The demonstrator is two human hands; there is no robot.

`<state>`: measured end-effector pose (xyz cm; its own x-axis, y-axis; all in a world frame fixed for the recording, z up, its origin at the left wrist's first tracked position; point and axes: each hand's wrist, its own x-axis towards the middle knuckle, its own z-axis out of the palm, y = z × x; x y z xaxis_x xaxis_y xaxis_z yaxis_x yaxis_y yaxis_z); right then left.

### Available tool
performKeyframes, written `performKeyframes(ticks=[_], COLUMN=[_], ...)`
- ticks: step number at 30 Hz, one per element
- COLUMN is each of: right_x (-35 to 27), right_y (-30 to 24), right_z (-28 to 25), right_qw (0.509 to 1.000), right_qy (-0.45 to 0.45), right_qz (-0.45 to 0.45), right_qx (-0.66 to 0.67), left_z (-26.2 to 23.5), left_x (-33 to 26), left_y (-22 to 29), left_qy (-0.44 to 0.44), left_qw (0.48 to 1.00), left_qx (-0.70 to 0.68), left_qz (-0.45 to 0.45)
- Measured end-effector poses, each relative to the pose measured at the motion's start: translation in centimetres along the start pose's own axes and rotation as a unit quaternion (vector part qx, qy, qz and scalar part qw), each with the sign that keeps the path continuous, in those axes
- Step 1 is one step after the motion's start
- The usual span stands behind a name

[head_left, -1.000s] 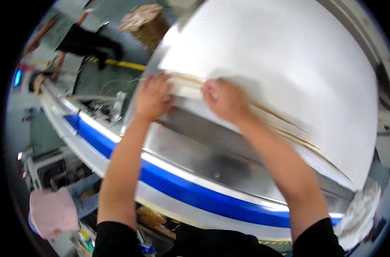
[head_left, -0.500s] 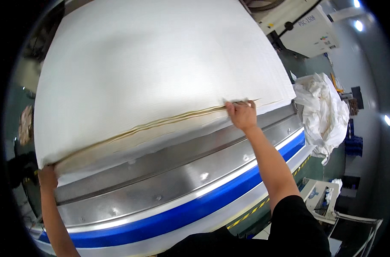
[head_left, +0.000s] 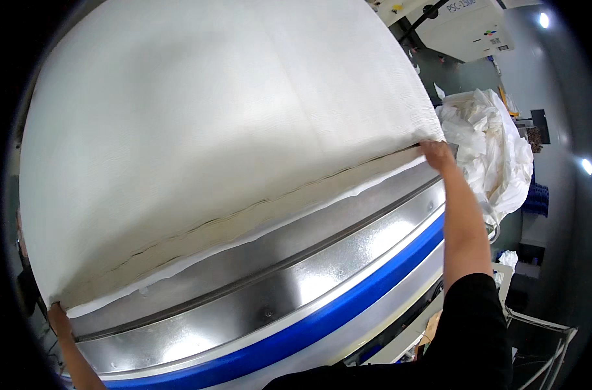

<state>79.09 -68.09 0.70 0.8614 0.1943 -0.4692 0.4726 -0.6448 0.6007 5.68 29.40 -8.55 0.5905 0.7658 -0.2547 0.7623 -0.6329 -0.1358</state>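
White sheets (head_left: 244,97): layered from centre to 12 o'clock, on your metal desk (head_left: 263,299).
Left hand (head_left: 59,320): you hold their near corner at 8 o'clock.
Right hand (head_left: 437,156): you grip the other, toward 3 o'clock.

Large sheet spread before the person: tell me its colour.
The large sheet is white, best seen in the head view.

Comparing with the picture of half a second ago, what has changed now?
The right hand has moved rightward along the near edge of the white layered sheet, to its right corner. The dark gap along that edge looks thinner. The left hand stays at the left corner; the white bundle remains on the right.
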Motion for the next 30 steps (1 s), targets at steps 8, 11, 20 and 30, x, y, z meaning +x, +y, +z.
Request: performKeyframes(ticks=[8,11,20,30], right_x=[1.4,0.1,-6.1,-15.2], right_y=[0.4,1.6,12.0,12.6], right_z=[1.2,1.6,-1.8,6.5], right_qw=[0.991,0.997,0.973,0.99], right_qy=[0.072,0.03,0.174,0.011], right_qz=[0.029,0.061,-0.017,-0.094], right_qx=[0.108,0.045,0.151,0.101], left_z=[-2.1,-2.4,-14.9,-13.1], left_x=[-2.6,-2.3,-8.2,-22.6], left_y=[-2.1,4.0,8.4,2.9], left_qy=[0.022,-0.049,-0.008,-0.255], left_qw=[0.987,0.979,0.977,0.915], left_qx=[0.152,0.197,0.21,0.312], left_qz=[0.054,-0.007,-0.028,0.026])
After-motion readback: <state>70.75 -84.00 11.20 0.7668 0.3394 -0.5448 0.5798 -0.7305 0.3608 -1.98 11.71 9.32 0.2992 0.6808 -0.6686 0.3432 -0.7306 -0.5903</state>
